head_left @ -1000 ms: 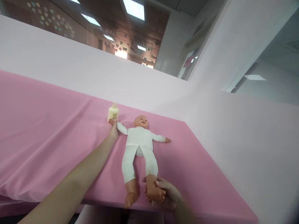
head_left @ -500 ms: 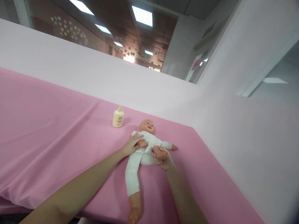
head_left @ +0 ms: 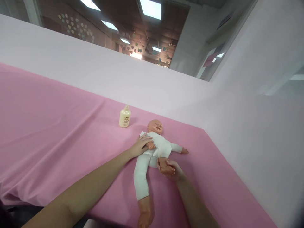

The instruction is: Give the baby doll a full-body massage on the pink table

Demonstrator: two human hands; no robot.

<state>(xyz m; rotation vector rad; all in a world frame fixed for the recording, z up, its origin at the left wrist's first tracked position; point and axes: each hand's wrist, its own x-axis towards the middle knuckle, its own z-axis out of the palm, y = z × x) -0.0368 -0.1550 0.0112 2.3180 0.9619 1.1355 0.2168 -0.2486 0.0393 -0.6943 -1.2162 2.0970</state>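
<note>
A baby doll in a white suit lies face up on the pink sheet. My left hand rests on the doll's arm, folding it across the chest, fingers wrapped over it. My right hand grips the doll's foot, with that leg bent up toward the belly. The doll's other leg lies straight toward me. Its far arm sticks out to the right.
A small cream bottle stands upright on the sheet behind and left of the doll's head. Pale pink partition walls close the table at the back and on the right.
A second ago the doll's limbs lay outstretched. My left hand has brought its arm onto the chest; my right hand pushed the foot up toward the belly, then drew it back slightly.
</note>
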